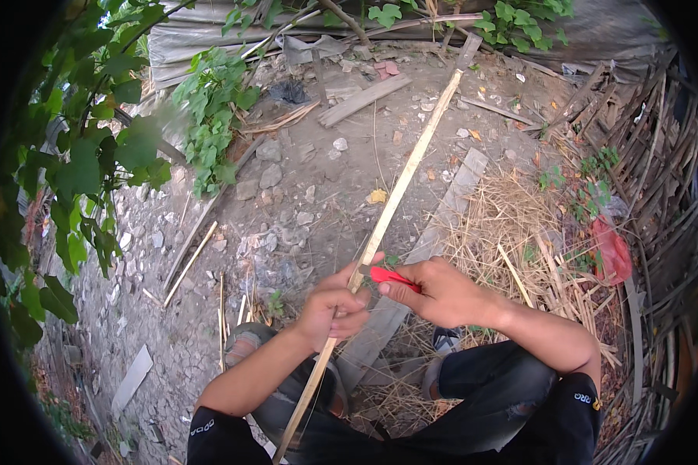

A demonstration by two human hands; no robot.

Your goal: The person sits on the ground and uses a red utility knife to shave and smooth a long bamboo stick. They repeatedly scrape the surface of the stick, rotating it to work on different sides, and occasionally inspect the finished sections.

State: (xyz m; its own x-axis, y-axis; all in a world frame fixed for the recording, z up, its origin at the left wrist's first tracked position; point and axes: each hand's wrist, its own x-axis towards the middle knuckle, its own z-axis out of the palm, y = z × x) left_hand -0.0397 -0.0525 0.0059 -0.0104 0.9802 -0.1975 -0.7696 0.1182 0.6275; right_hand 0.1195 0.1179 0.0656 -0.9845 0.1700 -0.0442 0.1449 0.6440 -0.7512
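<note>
A long, pale strip of split wood or bamboo (411,167) runs slantwise from between my legs up to the far ground. My left hand (329,310) is closed around it near its middle, fingers wrapped over the strip. In my right hand (446,294) is a red-handled knife (394,277), gripped with the thumb along the handle. Its short, dark blade meets the strip just above my left hand; most of the handle's rear is hidden in my palm. The strip's far end reaches a weathered piece of wood (468,51).
A grey plank (450,201) lies under the strip, beside straw and shavings (512,225). Stacked sticks (651,178) and a red plastic bag (611,249) are at right. Leafy vines (93,155) hang at left. Stones (270,177) and another board (364,101) lie on the dirt.
</note>
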